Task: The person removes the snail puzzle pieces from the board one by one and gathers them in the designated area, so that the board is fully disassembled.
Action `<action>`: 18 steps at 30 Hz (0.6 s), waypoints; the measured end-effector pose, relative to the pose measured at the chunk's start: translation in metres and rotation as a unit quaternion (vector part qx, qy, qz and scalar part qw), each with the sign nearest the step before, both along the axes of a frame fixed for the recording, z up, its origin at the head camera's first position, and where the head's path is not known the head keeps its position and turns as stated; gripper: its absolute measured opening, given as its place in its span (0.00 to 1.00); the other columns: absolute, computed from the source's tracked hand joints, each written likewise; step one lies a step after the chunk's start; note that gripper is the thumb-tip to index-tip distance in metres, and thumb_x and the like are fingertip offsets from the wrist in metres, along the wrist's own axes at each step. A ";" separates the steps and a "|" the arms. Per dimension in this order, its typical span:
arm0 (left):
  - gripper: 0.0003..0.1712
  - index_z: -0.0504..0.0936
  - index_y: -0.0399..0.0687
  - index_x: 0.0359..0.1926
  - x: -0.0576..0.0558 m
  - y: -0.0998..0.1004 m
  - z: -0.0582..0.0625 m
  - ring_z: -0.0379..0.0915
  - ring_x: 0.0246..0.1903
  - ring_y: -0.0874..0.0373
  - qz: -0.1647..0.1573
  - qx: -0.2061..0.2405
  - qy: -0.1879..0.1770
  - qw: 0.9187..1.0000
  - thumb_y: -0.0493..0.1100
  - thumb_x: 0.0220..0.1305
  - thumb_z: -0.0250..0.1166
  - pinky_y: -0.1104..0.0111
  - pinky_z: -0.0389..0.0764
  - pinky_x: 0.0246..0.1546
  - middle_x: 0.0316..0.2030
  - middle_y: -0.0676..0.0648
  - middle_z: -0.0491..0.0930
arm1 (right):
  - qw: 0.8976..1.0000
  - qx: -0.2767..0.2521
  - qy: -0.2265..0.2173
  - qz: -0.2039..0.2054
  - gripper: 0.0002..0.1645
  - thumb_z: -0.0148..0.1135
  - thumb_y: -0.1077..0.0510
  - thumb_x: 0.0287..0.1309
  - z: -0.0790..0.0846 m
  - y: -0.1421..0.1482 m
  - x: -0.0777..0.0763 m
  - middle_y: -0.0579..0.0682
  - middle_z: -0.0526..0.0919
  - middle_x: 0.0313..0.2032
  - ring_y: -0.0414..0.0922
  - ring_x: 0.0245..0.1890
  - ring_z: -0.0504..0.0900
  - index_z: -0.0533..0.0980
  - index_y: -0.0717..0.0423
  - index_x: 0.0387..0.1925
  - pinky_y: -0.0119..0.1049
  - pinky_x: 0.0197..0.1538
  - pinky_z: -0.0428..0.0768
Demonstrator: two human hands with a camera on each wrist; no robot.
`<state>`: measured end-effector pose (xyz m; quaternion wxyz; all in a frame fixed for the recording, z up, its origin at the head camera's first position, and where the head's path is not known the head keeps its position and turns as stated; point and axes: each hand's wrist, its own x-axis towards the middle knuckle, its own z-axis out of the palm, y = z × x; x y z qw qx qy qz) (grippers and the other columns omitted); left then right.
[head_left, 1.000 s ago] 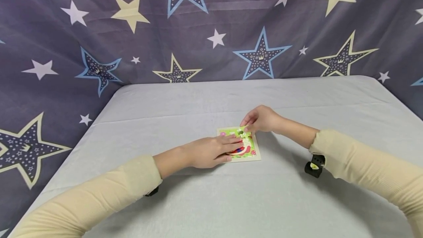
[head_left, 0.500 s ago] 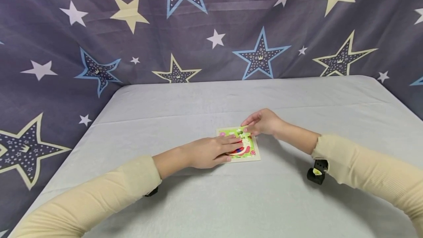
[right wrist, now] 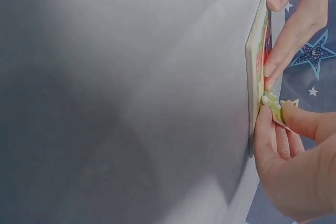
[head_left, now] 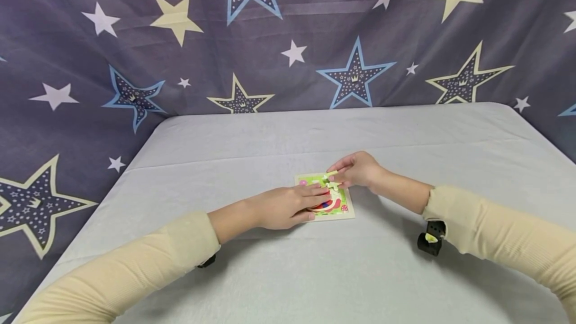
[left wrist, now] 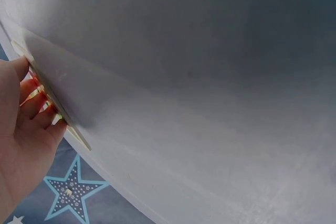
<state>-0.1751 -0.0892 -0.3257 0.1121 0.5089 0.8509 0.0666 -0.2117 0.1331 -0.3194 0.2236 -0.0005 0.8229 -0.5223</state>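
On the bed-like surface lies a small square jigsaw puzzle board (head_left: 346,211) with a pale border and a colourful picture in green, red and white. My left hand (head_left: 285,207) rests on it with outstretched fingers, covering its left part. At the board's upper right, my right hand (head_left: 360,169) pinches a light green puzzle piece (head_left: 332,184) between thumb and fingers. In the right wrist view the puzzle piece (right wrist: 275,109) is tilted up from the board, close to the left hand's fingertips. From the left wrist, the board (left wrist: 65,118) shows only edge-on.
A pale grey cloth (head_left: 288,274) covers the surface under both arms. Behind it hangs a dark curtain (head_left: 315,19) printed with stars. Black wrist cameras (head_left: 430,239) sit below the sleeves.
My right hand has shifted slightly down and left, and the pinched puzzle piece has come up and now stands tilted over the board. The left hand has stayed in place.
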 end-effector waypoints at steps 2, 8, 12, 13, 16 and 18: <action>0.31 0.59 0.48 0.73 0.000 0.000 0.000 0.51 0.74 0.55 0.001 -0.002 -0.001 1.000 0.50 0.73 0.50 0.60 0.58 0.74 0.73 0.48 0.59 | 1.000 -0.004 0.000 -0.003 0.20 0.68 0.64 0.54 0.000 0.001 0.000 0.44 0.85 0.27 0.35 0.26 0.84 0.79 0.68 0.49 0.31 0.39 0.86; 0.31 0.59 0.49 0.73 0.000 0.000 -0.001 0.50 0.75 0.55 0.006 -0.006 -0.006 1.000 0.51 0.74 0.50 0.60 0.58 0.74 0.73 0.49 0.59 | 0.999 -0.032 -0.008 -0.007 0.21 0.66 0.66 0.55 0.000 0.006 -0.002 0.50 0.88 0.35 0.37 0.29 0.86 0.78 0.69 0.51 0.35 0.43 0.86; 0.31 0.59 0.48 0.73 -0.001 0.000 -0.002 0.50 0.75 0.55 0.004 -0.004 -0.006 1.000 0.50 0.73 0.50 0.60 0.57 0.74 0.73 0.49 0.59 | 0.998 -0.055 -0.027 -0.012 0.23 0.64 0.67 0.57 0.001 0.012 -0.007 0.51 0.88 0.38 0.37 0.30 0.86 0.76 0.71 0.54 0.36 0.45 0.86; 0.31 0.59 0.48 0.73 -0.001 0.000 -0.002 0.51 0.75 0.55 0.003 -0.004 -0.006 1.000 0.50 0.73 0.50 0.60 0.57 0.74 0.73 0.49 0.59 | 0.998 -0.061 -0.032 -0.015 0.23 0.64 0.67 0.57 0.001 0.014 -0.008 0.51 0.88 0.38 0.37 0.31 0.86 0.75 0.71 0.55 0.36 0.45 0.85; 0.31 0.58 0.48 0.73 -0.001 0.000 -0.002 0.50 0.75 0.55 0.003 -0.005 -0.007 1.000 0.50 0.73 0.50 0.60 0.56 0.74 0.73 0.49 0.59 | 0.997 -0.066 -0.040 -0.019 0.24 0.63 0.67 0.58 0.003 0.020 -0.012 0.50 0.88 0.38 0.37 0.31 0.86 0.74 0.71 0.56 0.36 0.46 0.85; 0.31 0.58 0.48 0.73 -0.001 -0.001 -0.001 0.50 0.75 0.55 0.004 -0.005 -0.009 1.000 0.50 0.73 0.50 0.61 0.56 0.74 0.73 0.48 0.58 | 0.996 -0.070 -0.043 -0.023 0.25 0.62 0.67 0.58 0.004 0.025 -0.015 0.49 0.88 0.39 0.37 0.31 0.86 0.72 0.72 0.58 0.36 0.47 0.85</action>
